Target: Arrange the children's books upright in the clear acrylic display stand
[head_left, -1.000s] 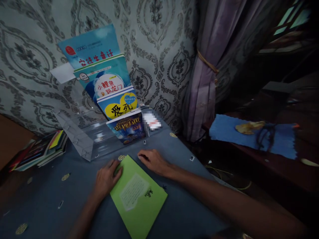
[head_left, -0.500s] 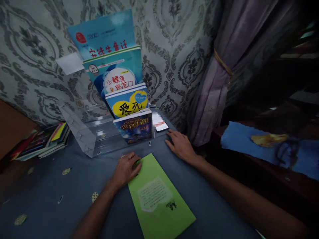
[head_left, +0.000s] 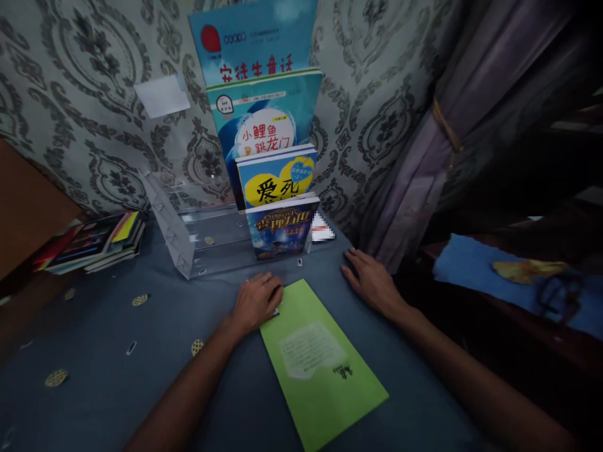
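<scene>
A green book (head_left: 325, 370) lies flat on the dark blue-grey tablecloth in front of me, a pale text panel on its cover. My left hand (head_left: 258, 302) rests at its far left corner, thumb side over the cover; the fingers are loosely bent and apart, with no grip visible. To the right of the book, my right hand (head_left: 374, 282) lies palm down on the cloth, fingers stretched out and holding nothing. Beyond both hands, a clear tiered stand (head_left: 172, 232) holds books in rising steps, among them a dark blue book (head_left: 282, 232) at the front and a tall light-blue book (head_left: 254, 37) at the back.
A stack of books (head_left: 101, 242) lies at the left beside a brown panel (head_left: 32, 194). A partly hidden phone-like white screen (head_left: 323, 227) is behind the stand's right end. Patterned curtain (head_left: 377, 75) backs the table. At right, a blue cloth (head_left: 471, 263) bears dark-framed glasses (head_left: 558, 295).
My view has shifted, so the stand, books and hands appear farther right. Both hands keep about the same places relative to the green book.
</scene>
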{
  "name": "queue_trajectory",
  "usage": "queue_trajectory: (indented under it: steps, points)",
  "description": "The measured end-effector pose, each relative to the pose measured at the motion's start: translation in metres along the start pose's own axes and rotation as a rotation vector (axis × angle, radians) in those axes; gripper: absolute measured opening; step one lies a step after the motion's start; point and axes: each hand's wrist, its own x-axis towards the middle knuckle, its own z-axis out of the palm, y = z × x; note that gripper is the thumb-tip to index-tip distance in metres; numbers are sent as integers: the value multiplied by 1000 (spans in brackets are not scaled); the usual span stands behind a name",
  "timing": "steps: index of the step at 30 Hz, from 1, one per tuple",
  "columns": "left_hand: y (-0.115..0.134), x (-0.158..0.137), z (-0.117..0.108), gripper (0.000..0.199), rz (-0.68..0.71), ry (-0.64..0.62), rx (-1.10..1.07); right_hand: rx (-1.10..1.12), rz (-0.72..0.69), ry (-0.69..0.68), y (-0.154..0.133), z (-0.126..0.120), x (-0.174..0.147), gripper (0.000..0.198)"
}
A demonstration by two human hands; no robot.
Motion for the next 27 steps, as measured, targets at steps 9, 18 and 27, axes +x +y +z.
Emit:
queue_trajectory:
  steps: [9,18,27]
  points:
    - [-52,-11,-8,29,-56,53,-38,-11,-26,8,-11,-11,-53,49]
    - [-63,-15,-4,32,13,57,-126,31,41,-9,-27,-18,-52,48]
    - [-42,-26,-6,30,108,51,-8,99,43,-19,-35,-29,-54,46]
